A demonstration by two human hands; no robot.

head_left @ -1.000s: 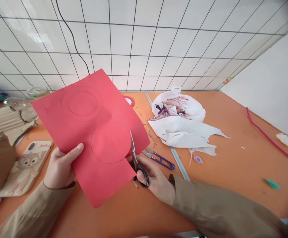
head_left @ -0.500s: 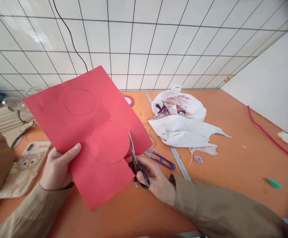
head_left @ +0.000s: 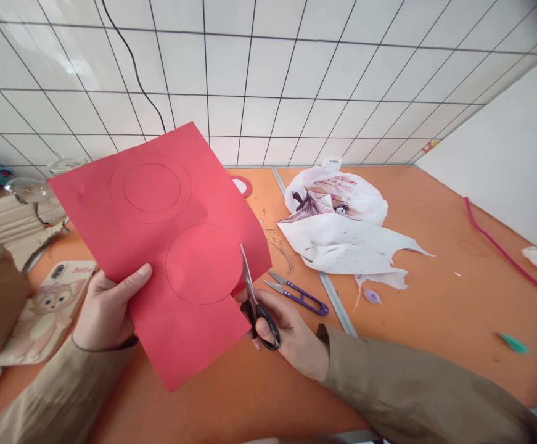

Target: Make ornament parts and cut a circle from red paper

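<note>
A sheet of red paper [head_left: 217,246] is held up over the table, tilted, with circles drawn on it: a double ring at the upper left and a single circle lower down. My left hand [head_left: 111,308] grips its lower left edge, thumb on top and fingers hidden beneath. In my right hand [head_left: 291,333] are black-handled scissors [head_left: 268,330], fingers in the loops. Their blades lie at the right side of the lower circle, where a cut runs in from the paper's edge along the outline. The lower blade is hidden under the paper.
On the orange table [head_left: 434,320] lie purple thread snips [head_left: 303,299], a white plastic bag [head_left: 342,240], a red ring [head_left: 247,186], a pink pipe cleaner [head_left: 504,250] and a green scrap [head_left: 512,343]. At left are a phone [head_left: 46,308] and a cardboard box [head_left: 0,296].
The paper's right flap beside the cut has bent and its corner has shifted left, showing more of the thread snips. Both hands stay nearly in place.
</note>
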